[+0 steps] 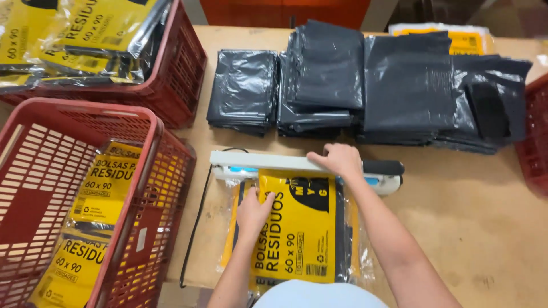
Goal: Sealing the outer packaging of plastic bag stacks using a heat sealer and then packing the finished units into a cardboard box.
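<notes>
A clear packet with a yellow label and folded black bags inside (302, 234) lies on the wooden table (479, 222) in front of me. Its top end sits under the arm of a white heat sealer (257, 162). My left hand (253, 210) lies flat on the packet's left side, fingers together. My right hand (339, 161) presses down on the sealer's arm near its black handle (383, 167).
A red basket (142, 188) at my left holds two yellow-labelled packets; a second red basket (182, 68) behind it holds several more. Stacks of folded black bags (365, 85) line the table's far side. Another red basket's edge (534, 137) shows at right. A black cable (197, 222) runs along the table's left edge.
</notes>
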